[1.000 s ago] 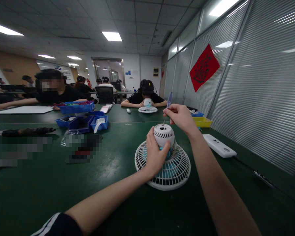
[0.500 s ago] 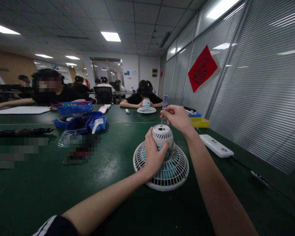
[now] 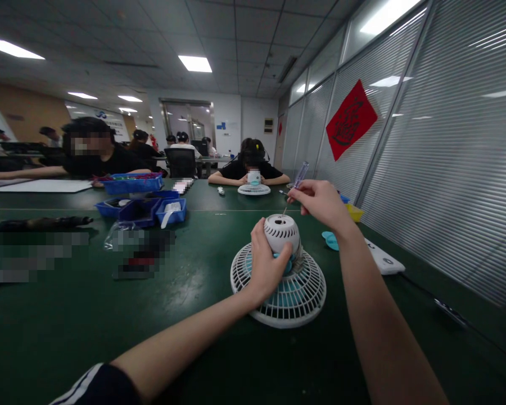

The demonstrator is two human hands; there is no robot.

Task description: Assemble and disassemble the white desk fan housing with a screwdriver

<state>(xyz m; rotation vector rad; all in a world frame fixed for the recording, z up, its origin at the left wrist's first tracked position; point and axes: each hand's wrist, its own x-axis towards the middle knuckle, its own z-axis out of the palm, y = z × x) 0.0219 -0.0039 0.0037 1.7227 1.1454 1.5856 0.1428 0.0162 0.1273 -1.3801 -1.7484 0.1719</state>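
- left hand (image 3: 269,269): clamped round white motor housing (image 3: 281,239), fingers on left side, thumb across near side; forearm slants in from lower left
- right hand (image 3: 320,203): fingertips pinching screwdriver (image 3: 302,173), above housing; forearm rises from lower right
- screwdriver: tilted, handle up-right, tip at housing top
- fan (image 3: 295,306): grille down on desk (image 3: 172,320), housing uppermost

Blue bins (image 3: 138,216) are grouped on the green table (image 3: 67,326); coloured wires (image 3: 130,176) are held in the uppermost bin. A red diamond-shaped sign (image 3: 351,121) is mounted on the glazed partition (image 3: 455,152).
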